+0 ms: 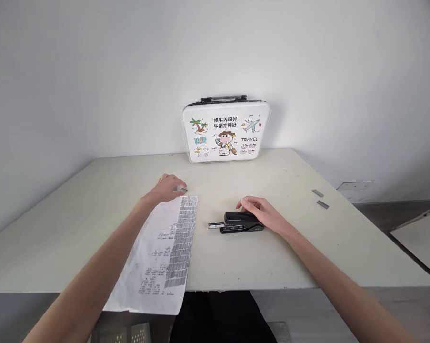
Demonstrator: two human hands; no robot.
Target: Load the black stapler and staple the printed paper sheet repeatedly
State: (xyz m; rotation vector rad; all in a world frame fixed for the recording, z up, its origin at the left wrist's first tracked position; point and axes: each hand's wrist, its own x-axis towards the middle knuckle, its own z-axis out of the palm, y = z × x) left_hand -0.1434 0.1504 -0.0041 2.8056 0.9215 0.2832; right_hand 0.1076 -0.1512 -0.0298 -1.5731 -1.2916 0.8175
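At the top edge of a printed paper sheet (157,252), my left hand (168,188) has its thumb and fingers closed about a small grey strip of staples (184,189). The fingers partly hide that strip. The sheet's right side is covered with dense rows of grey staple-like marks. My right hand (263,212) curls around the back and right end of a black stapler (241,222), which lies on the table. From the stapler's left end a metal magazine part (215,225) sticks out. Some right fingers are hidden behind the stapler.
Two more grey staple strips (320,199) lie near the right edge of the pale table (207,267). A white cartoon-printed case (227,131) with a black handle stands against the wall. The paper hangs over the table's front edge.
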